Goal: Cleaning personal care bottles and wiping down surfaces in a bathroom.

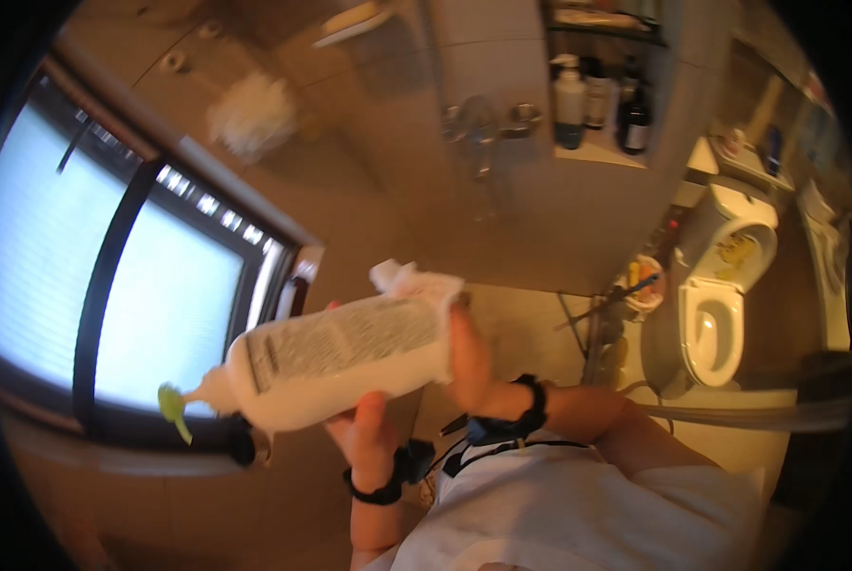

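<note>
My left hand (369, 428) is wrapped around a large white pump bottle (326, 400) with a printed label and a green pump head (172, 410). The bottle lies almost on its side in the air, its pump toward the window and its base to the right. A crumpled white tissue or wipe (444, 289) covers the base end. Against that end rests my right hand (472, 357), holding the tissue to the bottle; its fingertips are mostly hidden behind it. Both wrists wear black straps.
A frosted window (162, 292) stands at left, with a dark bottle (295, 294) on its sill. A white bath puff (252, 118) hangs on the tiled wall near the shower mixer (487, 125). Bottles (569, 100) fill a niche. At right are a toilet (711, 332) and a small basket (644, 307).
</note>
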Demonstrator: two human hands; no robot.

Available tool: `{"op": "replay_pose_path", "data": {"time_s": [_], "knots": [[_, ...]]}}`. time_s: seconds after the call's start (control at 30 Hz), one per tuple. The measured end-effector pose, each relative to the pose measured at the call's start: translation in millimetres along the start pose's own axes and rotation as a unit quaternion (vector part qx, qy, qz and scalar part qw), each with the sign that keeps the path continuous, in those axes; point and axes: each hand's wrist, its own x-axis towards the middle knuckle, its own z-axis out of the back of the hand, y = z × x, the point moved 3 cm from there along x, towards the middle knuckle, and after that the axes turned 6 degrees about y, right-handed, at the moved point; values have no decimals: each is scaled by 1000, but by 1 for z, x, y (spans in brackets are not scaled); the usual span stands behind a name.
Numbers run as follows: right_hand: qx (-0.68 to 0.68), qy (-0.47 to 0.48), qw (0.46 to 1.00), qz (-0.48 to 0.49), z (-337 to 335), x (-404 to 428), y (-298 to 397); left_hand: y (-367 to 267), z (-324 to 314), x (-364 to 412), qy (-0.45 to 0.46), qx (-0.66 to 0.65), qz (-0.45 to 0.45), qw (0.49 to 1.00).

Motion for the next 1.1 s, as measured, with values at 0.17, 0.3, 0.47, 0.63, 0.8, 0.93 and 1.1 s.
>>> {"op": "replay_pose_path", "data": {"time_s": [0.17, 0.3, 0.47, 0.63, 0.8, 0.93, 1.1], "knots": [[318, 34, 945, 73, -15, 9, 4, 11, 20, -13, -57, -18, 92, 994], [199, 35, 967, 156, -7, 22, 6, 6, 6, -6, -24, 4, 92, 995], [213, 62, 966, 131, 0, 31, 4, 15, 19, -2, -20, -13, 121, 992], [108, 130, 967, 192, 11, 29, 0, 20, 7, -1, -48, -10, 107, 993], [58, 114, 972, 196, 4, 4, 3, -5, -2, 9, -38, -71, 53, 995], [59, 183, 962, 195, 4, 4, -8, -8, -2, 2, -25, 24, 121, 992], [173, 107, 971, 126, -2, 3, -7, 10, 11, -8, -46, -84, 130, 987]]}}
